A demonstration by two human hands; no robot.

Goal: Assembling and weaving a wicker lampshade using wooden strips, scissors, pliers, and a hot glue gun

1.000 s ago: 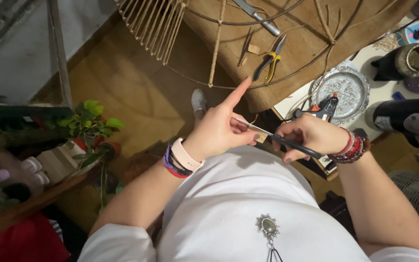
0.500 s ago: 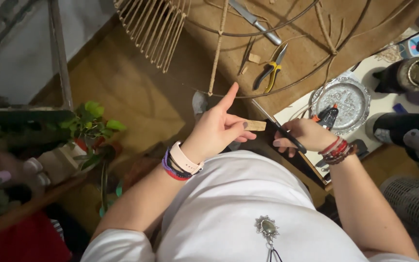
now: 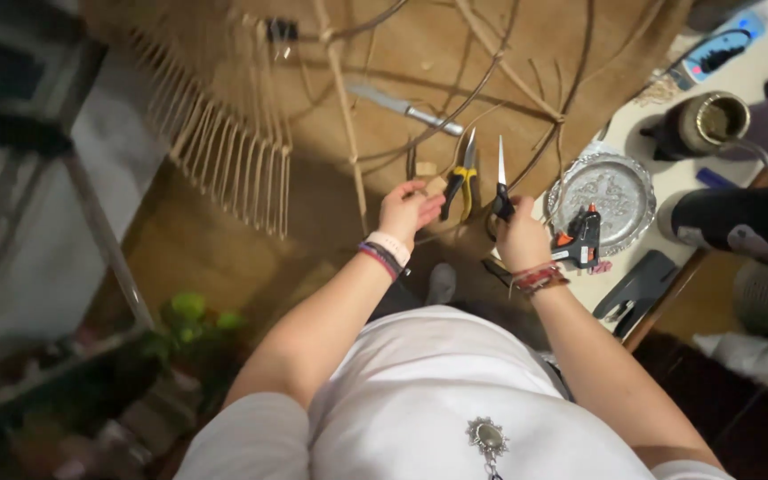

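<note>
My right hand (image 3: pixel 521 236) grips black-handled scissors (image 3: pixel 500 182) with the blades pointing up and away from me. My left hand (image 3: pixel 406 210) is curled, fingers pinched near a thin cane rod (image 3: pixel 346 116) of a woven rattan frame; whether it pinches a small piece I cannot tell. Yellow-handled pliers (image 3: pixel 460 178) lie on the brown surface between my two hands. Both wrists wear bracelets.
A knife (image 3: pixel 404 108) lies farther up on the frame. To the right, a glue gun (image 3: pixel 580 238) rests by a silver plate (image 3: pixel 613 191), with a dark mug (image 3: pixel 702 126), a black stapler (image 3: pixel 636 286) and a dark bottle (image 3: pixel 740 222). A fan of cane ribs (image 3: pixel 215 142) stands at left; a green plant (image 3: pixel 190 320) below.
Both hands have moved forward toward the rattan frame. The scissors swung from lying across my body to pointing upward. My left index finger, earlier stretched out, has curled in.
</note>
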